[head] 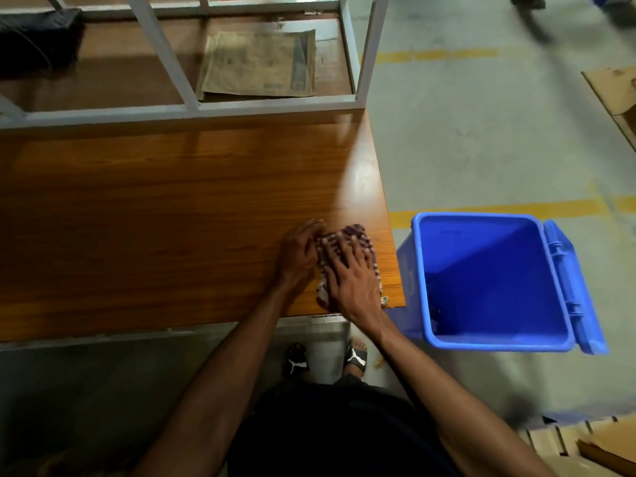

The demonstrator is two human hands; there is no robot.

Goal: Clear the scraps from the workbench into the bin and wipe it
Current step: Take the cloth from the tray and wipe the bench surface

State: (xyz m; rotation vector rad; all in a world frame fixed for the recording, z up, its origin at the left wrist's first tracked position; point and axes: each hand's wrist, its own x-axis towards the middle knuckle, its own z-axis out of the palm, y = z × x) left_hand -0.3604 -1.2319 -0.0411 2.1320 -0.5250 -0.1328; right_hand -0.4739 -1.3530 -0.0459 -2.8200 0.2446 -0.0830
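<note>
A purple-and-white checked cloth point(358, 235) lies bunched on the wooden workbench point(165, 215) near its front right corner. My right hand point(351, 280) presses flat on top of the cloth with fingers spread. My left hand point(299, 253) rests on the bench just left of the cloth, its fingertips touching the cloth's edge. A blue plastic bin point(495, 280) stands on the floor right beside that corner, lid hanging open on its right side, with a few small scraps at its bottom left.
A grey metal frame point(192, 105) stands at the back of the bench, with a folded newspaper point(258, 63) and a dark bag point(38, 39) behind it. Cardboard and wood pieces point(585, 442) lie on the concrete floor at lower right. My sandalled feet show under the bench edge.
</note>
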